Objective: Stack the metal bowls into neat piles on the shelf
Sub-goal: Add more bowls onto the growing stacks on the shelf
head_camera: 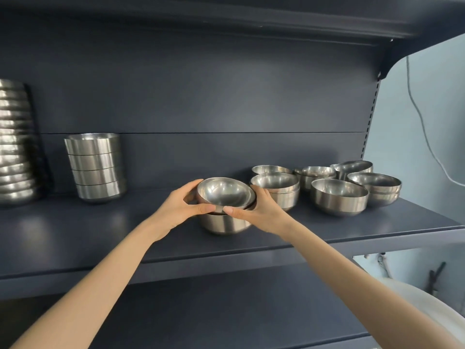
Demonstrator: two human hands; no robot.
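A short pile of metal bowls [224, 224] stands at the middle of the dark shelf [75, 230]. Its top bowl [222, 191] sits tilted toward me. My left hand [182, 205] grips that bowl's left rim, thumb in front and fingers behind. My right hand [256, 210] grips its right rim the same way. Several loose and part-nested bowls [338, 197] crowd the shelf to the right. A neat pile of bowls [97, 167] stands at the left.
A taller pile of ridged metal bowls [15, 144] fills the far left edge. The shelf above [226, 18] hangs low overhead. A lower shelf [226, 311] lies under my arms. A cable [425, 127] hangs on the wall at the right.
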